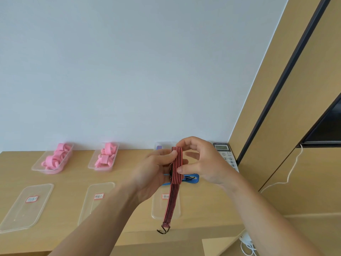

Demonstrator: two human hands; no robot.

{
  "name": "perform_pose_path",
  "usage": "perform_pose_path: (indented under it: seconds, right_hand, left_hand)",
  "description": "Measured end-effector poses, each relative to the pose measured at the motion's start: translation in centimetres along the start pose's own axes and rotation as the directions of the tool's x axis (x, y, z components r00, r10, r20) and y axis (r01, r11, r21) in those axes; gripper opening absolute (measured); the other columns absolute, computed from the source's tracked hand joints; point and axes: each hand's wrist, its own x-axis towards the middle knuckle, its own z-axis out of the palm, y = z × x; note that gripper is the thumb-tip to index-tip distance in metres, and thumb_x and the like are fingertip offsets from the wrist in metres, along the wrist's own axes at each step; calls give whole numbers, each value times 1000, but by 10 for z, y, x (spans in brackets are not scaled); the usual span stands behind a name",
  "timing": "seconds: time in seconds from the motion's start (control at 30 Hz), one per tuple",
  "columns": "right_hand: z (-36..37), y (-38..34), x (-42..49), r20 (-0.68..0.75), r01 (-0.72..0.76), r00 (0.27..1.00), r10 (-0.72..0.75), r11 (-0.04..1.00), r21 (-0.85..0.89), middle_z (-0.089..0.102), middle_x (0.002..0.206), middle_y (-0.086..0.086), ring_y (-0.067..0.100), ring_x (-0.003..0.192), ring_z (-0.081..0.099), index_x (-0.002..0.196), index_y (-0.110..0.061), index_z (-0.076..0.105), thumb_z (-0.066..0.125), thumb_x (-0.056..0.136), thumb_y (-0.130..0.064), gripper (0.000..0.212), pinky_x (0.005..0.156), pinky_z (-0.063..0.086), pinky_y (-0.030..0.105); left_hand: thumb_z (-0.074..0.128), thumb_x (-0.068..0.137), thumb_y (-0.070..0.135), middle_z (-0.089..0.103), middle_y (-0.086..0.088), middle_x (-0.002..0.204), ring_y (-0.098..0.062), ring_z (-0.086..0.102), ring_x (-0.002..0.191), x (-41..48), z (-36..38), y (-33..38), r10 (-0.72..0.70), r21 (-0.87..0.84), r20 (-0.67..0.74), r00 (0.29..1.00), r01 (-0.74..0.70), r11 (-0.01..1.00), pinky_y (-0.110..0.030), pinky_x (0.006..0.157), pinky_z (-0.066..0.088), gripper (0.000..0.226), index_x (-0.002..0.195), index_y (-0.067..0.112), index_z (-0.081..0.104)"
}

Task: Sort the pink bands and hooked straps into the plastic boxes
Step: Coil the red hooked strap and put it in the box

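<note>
I hold a red-and-black striped hooked strap point(173, 193) above the table, folded over at its top. My left hand point(156, 170) pinches the fold with thumb and fingers. My right hand point(199, 159) grips the strap from the right side, thumb low on it. The strap's free end hangs down with a metal hook point(163, 230) at the bottom. A blue hooked strap point(191, 179) lies on the table behind my hands. Two clear boxes at the back hold pink bands point(53, 159) and more pink bands point(105, 157).
Three clear lids with labels lie on the wooden table: left lid point(25, 207), middle lid point(97, 198), right lid point(166, 213). A third clear box point(160, 145) is partly hidden behind my hands. A desk phone point(226, 156) stands at the right by a wooden panel.
</note>
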Motion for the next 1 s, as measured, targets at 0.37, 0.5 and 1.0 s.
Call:
perform_pose_path:
  seconds: [0.37, 0.5, 1.0]
  right_hand:
    - [3, -2, 3, -190, 120, 972, -138, 988, -100, 69, 107, -11, 10, 99, 66, 120, -23, 66, 81, 68, 6, 61, 90, 56, 36]
    - [6, -1, 0, -229, 193, 946, -228, 967, -166, 67, 109, -10, 10, 98, 67, 117, -23, 64, 79, 68, 9, 60, 90, 55, 29]
    - [19, 10, -12, -279, 391, 804, -525, 821, -416, 69, 107, 2, 8, 101, 66, 101, -4, 71, 77, 72, 10, 32, 91, 50, 19]
  left_hand:
    - [61, 100, 48, 63, -17, 110, -35, 71, 90, 0, 5, -5, -65, -11, -57, 996, 64, 998, -48, 81, 63, 46, 123, 10, 75]
    - [64, 95, 55, 69, -17, 102, -36, 71, 86, -1, 7, -7, -108, 11, -91, 990, 110, 994, -52, 82, 63, 52, 115, 9, 76]
    - [52, 98, 66, 75, -13, 91, -35, 74, 84, 1, 10, -11, -216, -52, -173, 961, 210, 976, -56, 89, 60, 68, 118, 4, 70]
